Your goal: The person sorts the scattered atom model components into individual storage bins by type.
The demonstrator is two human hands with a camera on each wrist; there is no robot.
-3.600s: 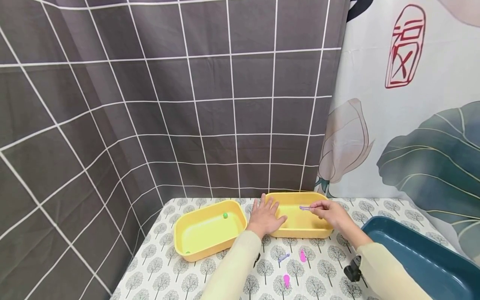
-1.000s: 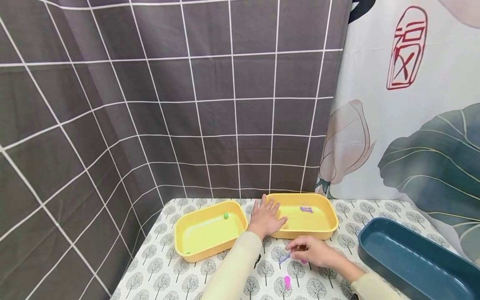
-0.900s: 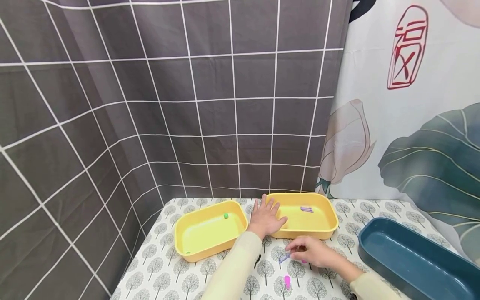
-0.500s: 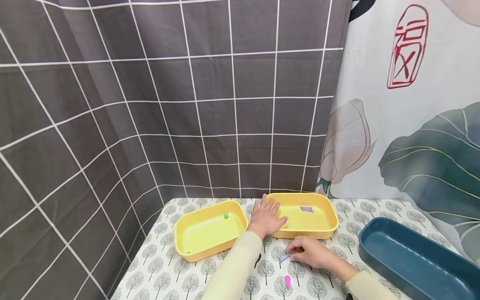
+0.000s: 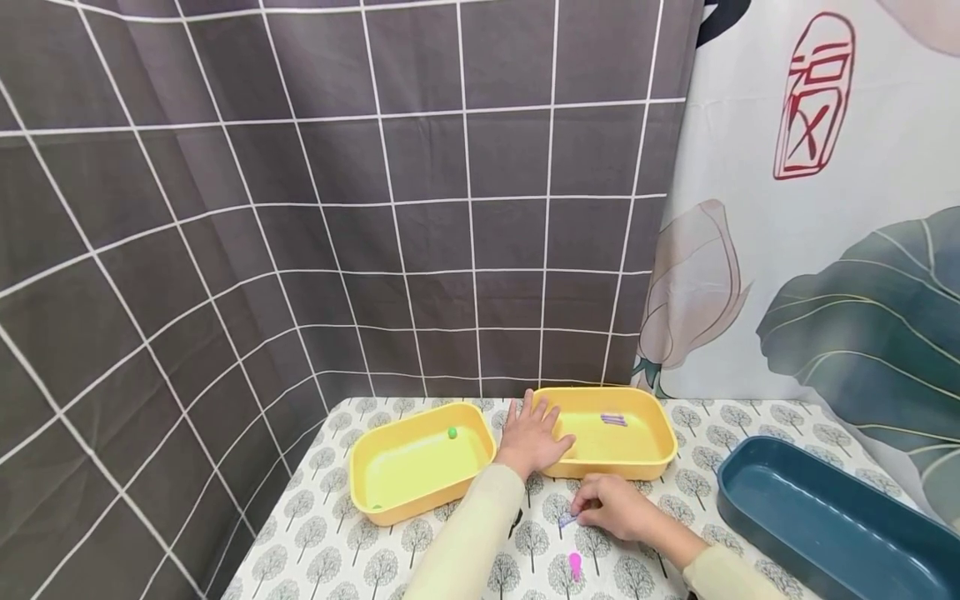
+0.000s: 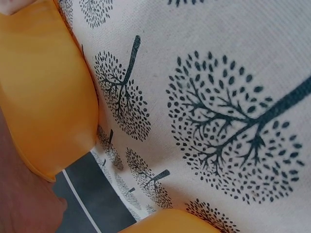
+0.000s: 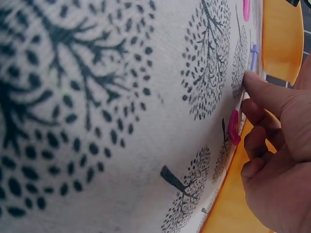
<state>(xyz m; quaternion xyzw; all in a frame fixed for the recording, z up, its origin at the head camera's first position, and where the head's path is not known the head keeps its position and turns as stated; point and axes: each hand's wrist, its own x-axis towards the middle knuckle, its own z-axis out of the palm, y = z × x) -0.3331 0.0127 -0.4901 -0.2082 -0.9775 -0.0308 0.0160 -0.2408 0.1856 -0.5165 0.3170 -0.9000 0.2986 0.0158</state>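
Purple stick is lying on the bench, in from the far edge. From the left, the left hand is resting, fingers spread wide, on the right yellow tray; excess pressure could be tipping it. The right hand is apparently pinching the stick's right end; off-centre grip risks slipping. Curled lower fingers are risking knocking the pink piece just beside them.

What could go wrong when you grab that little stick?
The loose purple stick is thin, so the right hand might fumble it. Its fingers could also knock the pink piece close by. And if the left hand presses hard, the yellow tray under it might tip.
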